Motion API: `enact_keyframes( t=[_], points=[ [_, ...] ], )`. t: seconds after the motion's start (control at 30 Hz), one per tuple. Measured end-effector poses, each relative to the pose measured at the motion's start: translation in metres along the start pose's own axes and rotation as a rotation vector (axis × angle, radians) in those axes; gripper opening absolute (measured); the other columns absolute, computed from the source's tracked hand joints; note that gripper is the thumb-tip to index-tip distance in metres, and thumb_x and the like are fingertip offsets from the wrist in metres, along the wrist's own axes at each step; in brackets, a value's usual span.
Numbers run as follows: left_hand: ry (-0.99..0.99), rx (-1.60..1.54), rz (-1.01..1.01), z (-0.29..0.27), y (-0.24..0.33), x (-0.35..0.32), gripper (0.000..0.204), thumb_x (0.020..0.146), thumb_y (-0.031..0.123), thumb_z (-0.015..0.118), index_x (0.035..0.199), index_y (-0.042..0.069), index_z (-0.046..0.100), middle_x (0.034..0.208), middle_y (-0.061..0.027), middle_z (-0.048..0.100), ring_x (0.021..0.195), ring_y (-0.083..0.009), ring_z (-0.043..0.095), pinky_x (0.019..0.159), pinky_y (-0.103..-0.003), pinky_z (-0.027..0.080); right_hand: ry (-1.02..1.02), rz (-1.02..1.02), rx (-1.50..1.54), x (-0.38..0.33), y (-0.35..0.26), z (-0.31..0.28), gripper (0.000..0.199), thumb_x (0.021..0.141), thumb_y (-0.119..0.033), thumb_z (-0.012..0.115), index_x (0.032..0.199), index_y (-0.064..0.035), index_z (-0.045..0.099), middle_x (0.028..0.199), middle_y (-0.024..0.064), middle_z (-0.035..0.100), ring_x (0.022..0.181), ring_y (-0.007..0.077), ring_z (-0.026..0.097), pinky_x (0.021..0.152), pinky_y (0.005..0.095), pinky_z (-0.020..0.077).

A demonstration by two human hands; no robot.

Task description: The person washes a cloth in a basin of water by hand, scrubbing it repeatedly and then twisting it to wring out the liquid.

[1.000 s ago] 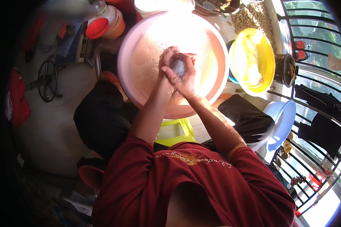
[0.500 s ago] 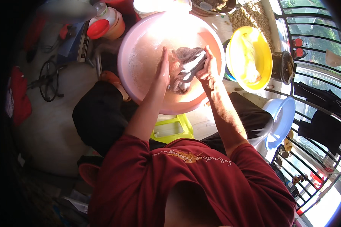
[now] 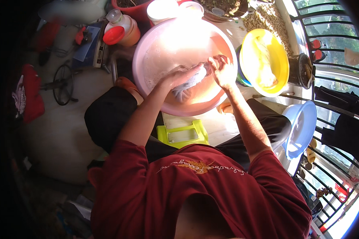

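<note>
Down over the pink basin, both hands work a pale wet cloth that lies against the basin's inner wall on the side nearest the person, partly in sudsy water. The left hand is clenched over one end of the cloth, knuckles up, pressing it toward the basin's near wall. The right hand grips the other end near the basin's right rim, fingers curled around it; the glare makes it hard to tell how tightly, but it seems a firm pinch. Just beyond the right rim sits a yellow basin with a pale bundle inside, touching or almost touching the pink one. A light blue basin stands tilted by the railing at the person's right knee. Below the pink basin's near edge lies a lime-green low stool between the person's knees. Beyond the far left rim stands a jar with a red lid.
</note>
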State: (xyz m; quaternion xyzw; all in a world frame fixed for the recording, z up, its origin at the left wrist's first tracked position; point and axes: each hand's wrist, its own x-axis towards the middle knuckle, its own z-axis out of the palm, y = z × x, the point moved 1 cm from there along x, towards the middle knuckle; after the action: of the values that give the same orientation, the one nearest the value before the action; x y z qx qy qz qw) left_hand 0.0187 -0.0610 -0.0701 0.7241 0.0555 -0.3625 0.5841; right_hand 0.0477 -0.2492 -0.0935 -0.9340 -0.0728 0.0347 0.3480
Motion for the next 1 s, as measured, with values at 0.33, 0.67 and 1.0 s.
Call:
enact_keyframes(
  t=[0.33,0.67,1.0],
  points=[
    [0.186,0.547,0.487,-0.068,0.061,0.019,0.039,0.078,0.040,0.064,0.087,0.002,0.065,0.077,-0.0118,0.064,0.072,-0.0176,0.060,0.070,-0.029,0.046,-0.517,0.284,0.910,0.019,-0.031,-0.004,0.072,0.088,-0.058,0.039,0.132,-0.0006,0.039,0.136,0.0176,0.037,0.124,0.0254,0.036,0.104,0.0358,0.0290],
    [0.723,0.613,0.769,-0.060,-0.014,0.059,0.025,0.077,0.017,0.062,0.098,0.004,0.062,0.100,-0.0137,0.060,0.098,-0.0277,0.056,0.084,-0.035,0.044,-0.398,0.234,0.951,0.010,0.013,0.032,0.056,0.077,-0.004,0.062,0.127,-0.0040,0.039,0.115,0.0099,0.052,0.101,0.0179,0.053,0.089,0.0310,0.0414],
    [0.373,-0.958,-0.167,-0.011,-0.072,0.068,0.067,0.092,0.048,0.038,0.131,-0.006,0.028,0.109,-0.0245,0.056,0.082,-0.0315,0.064,0.067,-0.034,0.055,-0.384,0.259,-0.284,0.019,0.020,0.087,0.049,0.075,-0.018,0.052,0.123,-0.0104,0.046,0.118,0.0206,0.052,0.106,0.0334,0.053,0.088,0.0406,0.0431]
  ],
)
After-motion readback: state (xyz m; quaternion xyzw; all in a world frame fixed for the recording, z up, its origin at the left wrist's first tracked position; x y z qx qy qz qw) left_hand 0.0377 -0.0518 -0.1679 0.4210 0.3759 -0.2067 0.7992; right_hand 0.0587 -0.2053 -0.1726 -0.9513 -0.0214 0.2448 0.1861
